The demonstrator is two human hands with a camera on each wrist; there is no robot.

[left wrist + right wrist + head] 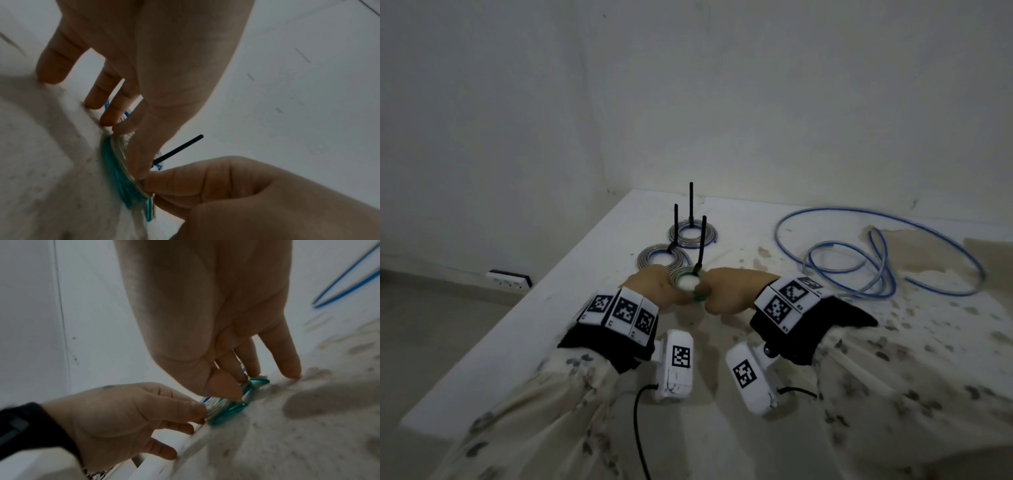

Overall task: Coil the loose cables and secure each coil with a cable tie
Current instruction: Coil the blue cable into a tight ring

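White table [571, 308] against a pale wall [688, 85]; patterned cloth [928, 325] covers its right part. Loose blue cable [887, 253] sprawls in open loops on the far right, well apart from the hands. Two finished blue coils lie side by side toward the far left corner: the far coil [693, 234] and the nearer coil [663, 257], each carrying a black cable tie whose tail stands upright. Just in front of them, between both hands, sits the green coil [686, 281] flat on the table, with its own black cable tie [701, 245] at the far rim, tail up. Left hand [654, 286]: thumb and index finger pinch the coil's left side; the other fingers are spread, tips down on the surface in the left wrist view. Right hand [732, 291]: thumb and fingers close on the coil's near right edge; little finger extended, tip on the cloth in the right wrist view. White tagged camera units on both wrists; floral sleeves [551, 411].
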